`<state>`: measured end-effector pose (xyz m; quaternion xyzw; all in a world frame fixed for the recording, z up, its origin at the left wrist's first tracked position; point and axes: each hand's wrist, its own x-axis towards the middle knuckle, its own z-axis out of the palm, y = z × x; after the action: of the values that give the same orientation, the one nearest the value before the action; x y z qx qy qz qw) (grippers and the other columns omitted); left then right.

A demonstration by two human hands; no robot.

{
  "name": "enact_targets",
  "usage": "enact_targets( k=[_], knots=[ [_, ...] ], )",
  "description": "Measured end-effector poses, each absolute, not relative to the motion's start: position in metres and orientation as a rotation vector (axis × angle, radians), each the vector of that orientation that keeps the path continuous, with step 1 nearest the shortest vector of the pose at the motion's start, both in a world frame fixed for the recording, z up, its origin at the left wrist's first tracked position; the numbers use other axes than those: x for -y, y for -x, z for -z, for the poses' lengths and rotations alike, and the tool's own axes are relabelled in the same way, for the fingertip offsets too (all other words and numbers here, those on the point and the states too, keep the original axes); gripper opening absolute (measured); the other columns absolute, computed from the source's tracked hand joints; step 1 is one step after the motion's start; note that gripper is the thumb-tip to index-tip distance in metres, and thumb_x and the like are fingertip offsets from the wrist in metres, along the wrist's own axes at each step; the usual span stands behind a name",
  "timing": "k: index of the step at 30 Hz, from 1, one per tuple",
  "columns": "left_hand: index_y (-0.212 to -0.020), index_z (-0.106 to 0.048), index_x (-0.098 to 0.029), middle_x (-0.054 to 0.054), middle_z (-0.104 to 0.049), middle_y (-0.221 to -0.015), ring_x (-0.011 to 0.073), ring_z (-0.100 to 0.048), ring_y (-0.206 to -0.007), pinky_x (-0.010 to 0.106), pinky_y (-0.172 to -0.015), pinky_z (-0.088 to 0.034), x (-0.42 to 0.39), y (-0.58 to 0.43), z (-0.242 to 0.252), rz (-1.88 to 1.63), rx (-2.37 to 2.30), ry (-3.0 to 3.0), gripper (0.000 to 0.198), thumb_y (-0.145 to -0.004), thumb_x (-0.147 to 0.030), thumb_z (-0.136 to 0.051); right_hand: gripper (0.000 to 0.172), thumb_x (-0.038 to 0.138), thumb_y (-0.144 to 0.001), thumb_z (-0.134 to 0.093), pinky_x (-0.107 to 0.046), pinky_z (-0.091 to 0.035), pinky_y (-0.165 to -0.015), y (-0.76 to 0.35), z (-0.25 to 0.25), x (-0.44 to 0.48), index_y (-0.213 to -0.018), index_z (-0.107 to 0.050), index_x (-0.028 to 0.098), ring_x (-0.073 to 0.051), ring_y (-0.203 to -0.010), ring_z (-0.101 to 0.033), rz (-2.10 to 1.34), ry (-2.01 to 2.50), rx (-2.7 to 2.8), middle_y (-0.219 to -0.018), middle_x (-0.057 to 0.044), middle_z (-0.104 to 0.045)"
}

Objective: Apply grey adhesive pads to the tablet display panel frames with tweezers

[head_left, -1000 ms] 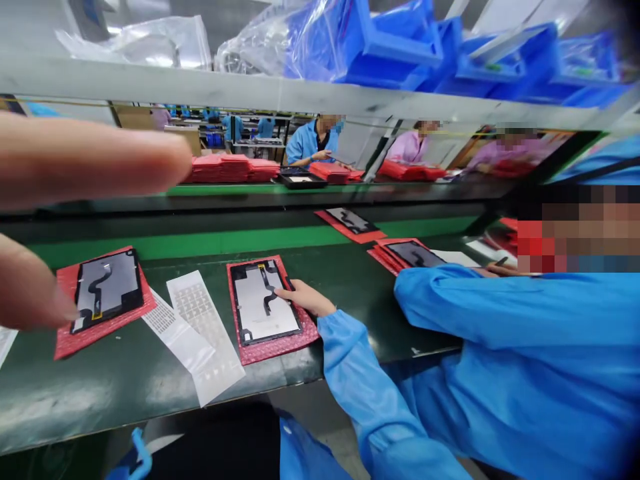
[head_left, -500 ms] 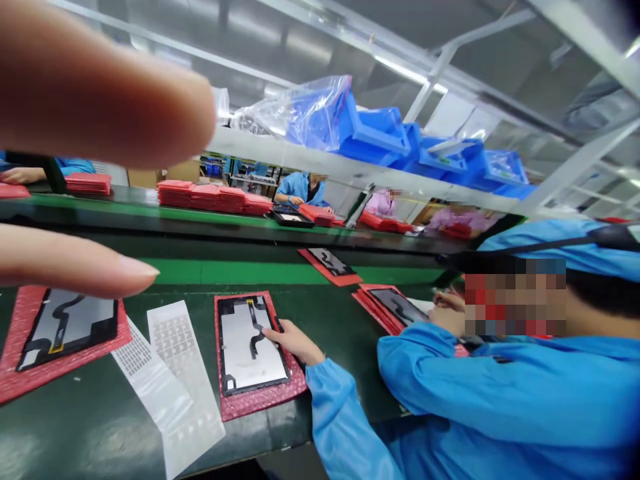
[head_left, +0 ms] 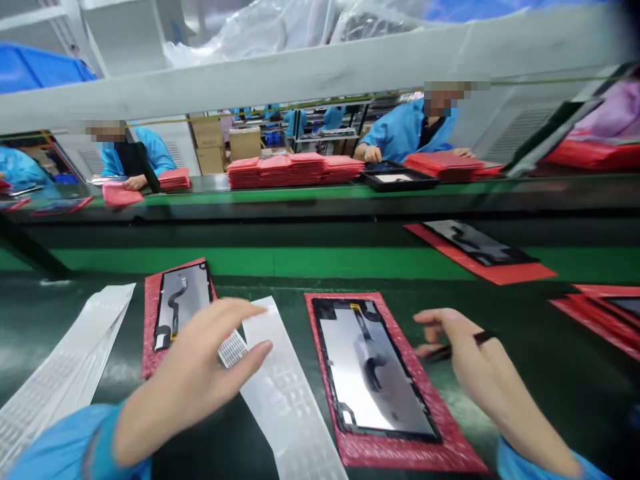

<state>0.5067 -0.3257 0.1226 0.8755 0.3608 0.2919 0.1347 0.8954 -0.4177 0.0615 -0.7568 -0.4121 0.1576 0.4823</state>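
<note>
At the far left, a white perforated liner sheet (head_left: 63, 380) is lying slantwise on the dark green conveyor belt (head_left: 560, 393). Just right of it, a tablet screen panel (head_left: 180, 310) is resting on a red bubble pouch (head_left: 153, 327), its dark flex cable facing up. The person's left hand (head_left: 187, 380) is spreading wide and open, palm down, across the pouch's lower right corner and over a white label strip (head_left: 285, 393) (whether the fingertips are touching the strip, the blur is hiding). The strip is running diagonally beside a second screen panel (head_left: 373, 370), which is lying on a larger red bubble pouch (head_left: 400, 453), its glossy back catching the light. To the right, the right hand (head_left: 480, 373) is closing narrowly around a slim dark tool (head_left: 445, 352) just beyond the pouch's edge. Farther along, more panels on red sheets (head_left: 475, 243) are lying on the belt. Beyond the upper belt, stacks of red pouches (head_left: 293, 169) are sitting in a row, and two co-workers in blue smocks (head_left: 407, 130) are working behind them.
</note>
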Motion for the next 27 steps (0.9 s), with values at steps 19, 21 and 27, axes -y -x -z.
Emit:
enact_targets(
  k=[19,21,27],
  knots=[
    [-0.118,-0.076,-0.039,0.003,-0.072,-0.118,0.0286,-0.067,-0.102,0.042,-0.084,-0.056,0.187,-0.537,0.042,-0.762,-0.981,-2.542,0.042,-0.087,-0.065,-0.066,0.048,0.059,-0.08,-0.082,-0.022,-0.056,-0.069,-0.77,-0.002,0.272,-0.093,-0.079,0.013,-0.013,-0.08,-0.065,-1.379,1.067,1.19,-0.102,-0.008,-0.067],
    [-0.11,-0.079,-0.037,0.003,-0.072,-0.115,0.0265,-0.066,-0.099,0.04,-0.083,-0.054,0.19,-0.537,0.036,-0.719,-0.978,-2.504,0.036,-0.09,-0.063,-0.064,0.045,0.054,-0.077,-0.086,-0.023,-0.058,-0.067,-0.772,0.0,0.277,-0.093,-0.078,0.013,-0.014,-0.077,-0.067,-1.394,1.074,1.153,-0.097,-0.008,-0.069],
    [-0.101,-0.081,-0.032,0.001,-0.073,-0.108,0.0196,-0.064,-0.093,0.036,-0.084,-0.044,0.202,-0.543,0.016,-0.612,-1.015,-2.408,0.019,-0.086,-0.044,-0.08,0.033,0.036,-0.078,-0.089,-0.025,-0.064,-0.065,-0.775,-0.003,0.282,-0.098,-0.071,0.017,-0.02,-0.073,-0.077,-1.272,1.246,0.972,-0.089,-0.009,-0.079]
  ],
)
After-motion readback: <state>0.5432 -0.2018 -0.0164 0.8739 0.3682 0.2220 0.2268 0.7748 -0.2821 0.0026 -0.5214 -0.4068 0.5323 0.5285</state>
